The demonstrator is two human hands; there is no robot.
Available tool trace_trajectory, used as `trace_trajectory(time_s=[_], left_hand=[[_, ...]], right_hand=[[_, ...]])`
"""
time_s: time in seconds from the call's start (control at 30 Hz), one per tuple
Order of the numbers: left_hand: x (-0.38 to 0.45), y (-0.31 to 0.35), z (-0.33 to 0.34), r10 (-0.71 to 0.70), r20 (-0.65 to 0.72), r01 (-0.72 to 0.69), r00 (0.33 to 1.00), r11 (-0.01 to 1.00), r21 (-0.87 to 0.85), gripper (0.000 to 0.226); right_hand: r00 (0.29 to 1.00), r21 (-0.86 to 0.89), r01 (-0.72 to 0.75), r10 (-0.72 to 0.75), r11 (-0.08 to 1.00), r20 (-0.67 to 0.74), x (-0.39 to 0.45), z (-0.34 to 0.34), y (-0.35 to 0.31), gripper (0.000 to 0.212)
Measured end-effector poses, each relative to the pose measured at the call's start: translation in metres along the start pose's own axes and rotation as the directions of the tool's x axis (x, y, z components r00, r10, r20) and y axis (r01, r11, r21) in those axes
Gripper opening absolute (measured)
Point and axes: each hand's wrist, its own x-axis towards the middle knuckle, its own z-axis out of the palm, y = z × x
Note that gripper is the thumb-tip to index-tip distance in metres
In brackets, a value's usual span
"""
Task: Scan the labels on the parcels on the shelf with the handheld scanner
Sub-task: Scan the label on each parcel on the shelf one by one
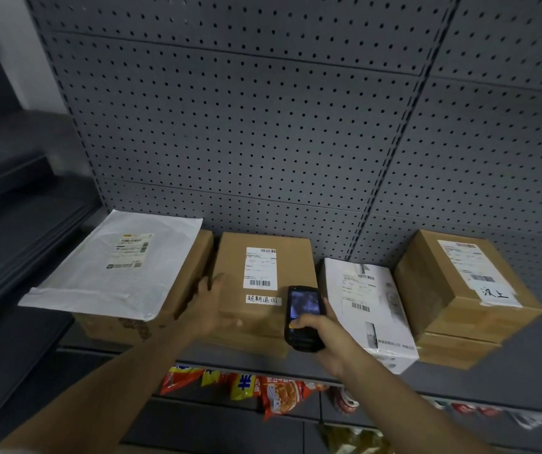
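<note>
Several parcels lie in a row on a grey shelf (525, 365). A white mailer bag (99, 283) rests on a brown box (194, 273) at the left. Beside it is a brown box (230, 283) with a white barcode label (261, 268) and a handwritten sticker. Further right lie a white box (355, 322) and a tilted brown box (433, 290), both labelled. My right hand (325, 342) holds a black handheld scanner (302, 317), screen lit, over the middle box's right front corner. My left hand (210, 306) grips that box's left side.
A grey pegboard wall (263, 126) backs the shelf. Red and yellow snack packets (263, 391) hang below the shelf's front edge. Dark grey shelves (17, 224) run along the left.
</note>
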Motion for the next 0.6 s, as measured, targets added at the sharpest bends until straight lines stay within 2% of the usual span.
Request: trace_trajectory(time_s=[0.07,0.13,0.37,0.47,0.6], left_hand=[[0.000,-0.002,0.001,0.005,0.076,0.000,0.997,0.998,-0.061,0.127],[-0.004,-0.002,0.003,0.016,0.096,-0.011,0.995,0.999,-0.049,0.127],[-0.026,0.013,0.020,0.017,0.076,-0.010,0.997,0.996,-0.094,0.116],[-0.038,0.021,0.027,0.025,0.059,-0.021,0.998,0.997,-0.070,0.114],[-0.056,0.031,0.037,0.052,-0.019,-0.052,0.998,0.999,-0.010,0.114]], right_hand=[[1.000,-0.004,-0.005,0.005,1.000,0.004,-0.003,-0.003,-0.001,0.062],[1.000,-0.002,0.001,-0.001,1.000,0.003,-0.004,-0.005,-0.001,0.063],[1.000,0.021,0.027,-0.027,0.999,0.009,-0.020,-0.009,-0.003,0.064],[0.998,0.041,0.049,-0.050,0.998,0.024,-0.031,-0.012,-0.003,0.070],[0.995,0.035,0.077,-0.079,0.996,0.055,-0.055,-0.020,-0.005,0.067]])
